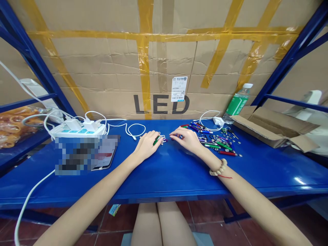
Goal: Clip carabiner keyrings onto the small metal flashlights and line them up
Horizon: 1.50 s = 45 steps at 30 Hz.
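My left hand (148, 143) rests on the blue table (169, 171) with its fingers curled round a small green pen-like stick (156, 140). My right hand (186, 137) lies a little to the right, fingers bent down over small coloured pieces near the table's middle; what they pinch is hidden. A pile of several small coloured sticks (215, 138), red, green, blue and purple, spreads just right of that hand. A bead bracelet (218, 169) is on my right wrist.
A white power strip (78, 129) with plugs and white cables (133, 130) sits at the left, a blurred flat device (84, 153) in front of it. An open cardboard box (274, 128) and a green bottle (237, 102) stand at the right. A taped cardboard wall (159, 68) closes the back.
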Motion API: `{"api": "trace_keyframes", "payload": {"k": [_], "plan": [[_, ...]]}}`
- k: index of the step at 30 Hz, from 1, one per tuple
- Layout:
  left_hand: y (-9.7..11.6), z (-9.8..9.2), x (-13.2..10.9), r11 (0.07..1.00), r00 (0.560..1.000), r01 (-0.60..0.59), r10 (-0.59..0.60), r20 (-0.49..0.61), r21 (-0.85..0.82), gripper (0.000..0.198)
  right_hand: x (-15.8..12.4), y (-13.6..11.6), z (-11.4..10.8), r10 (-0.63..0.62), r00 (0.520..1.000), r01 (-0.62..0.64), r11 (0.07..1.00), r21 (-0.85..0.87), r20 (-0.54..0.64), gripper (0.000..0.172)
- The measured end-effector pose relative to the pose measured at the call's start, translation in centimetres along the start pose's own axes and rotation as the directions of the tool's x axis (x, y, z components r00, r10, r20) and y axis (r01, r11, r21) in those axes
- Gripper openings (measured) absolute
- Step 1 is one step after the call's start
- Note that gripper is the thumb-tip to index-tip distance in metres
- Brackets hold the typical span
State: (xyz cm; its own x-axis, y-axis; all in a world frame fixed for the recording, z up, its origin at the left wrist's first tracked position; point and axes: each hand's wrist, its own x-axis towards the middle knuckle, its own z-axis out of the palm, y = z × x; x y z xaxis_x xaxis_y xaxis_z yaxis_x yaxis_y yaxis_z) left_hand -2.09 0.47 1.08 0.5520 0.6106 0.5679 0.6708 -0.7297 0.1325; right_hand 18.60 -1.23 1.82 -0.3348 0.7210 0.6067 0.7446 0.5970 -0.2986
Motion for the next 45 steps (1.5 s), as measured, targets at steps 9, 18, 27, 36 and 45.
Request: {"api": "trace_keyframes", "payload": {"k": [9,18,27,36,45], "plan": [[-0.3,0.3,-0.2,0.982,0.992,-0.123,0.125,0.003,-0.145,0.022,0.5,-1.0,0.6,0.093,0.993,-0.069,0.957,0.282,-0.072,0.016],[-0.5,0.4,-0.1,0.966,0.983,-0.186,0.184,-0.03,-0.181,0.023,0.7,-1.5,0.7,0.141,0.989,-0.107,0.904,0.414,-0.052,0.013],[-0.9,0.5,0.0,0.957,0.969,-0.246,0.246,-0.02,-0.152,0.028,1.0,-1.8,0.7,0.149,0.989,-0.139,0.873,0.467,0.015,0.013],[0.3,-0.1,-0.5,0.949,0.972,-0.22,0.233,0.03,-0.227,0.026,0.8,-1.3,1.0,0.244,0.925,-0.37,0.757,0.538,0.292,0.024],[0.4,0.4,-1.0,0.957,0.979,-0.201,0.205,-0.001,-0.208,0.026,0.7,-2.1,0.8,0.316,0.864,-0.493,0.691,0.528,0.392,0.028]]}}
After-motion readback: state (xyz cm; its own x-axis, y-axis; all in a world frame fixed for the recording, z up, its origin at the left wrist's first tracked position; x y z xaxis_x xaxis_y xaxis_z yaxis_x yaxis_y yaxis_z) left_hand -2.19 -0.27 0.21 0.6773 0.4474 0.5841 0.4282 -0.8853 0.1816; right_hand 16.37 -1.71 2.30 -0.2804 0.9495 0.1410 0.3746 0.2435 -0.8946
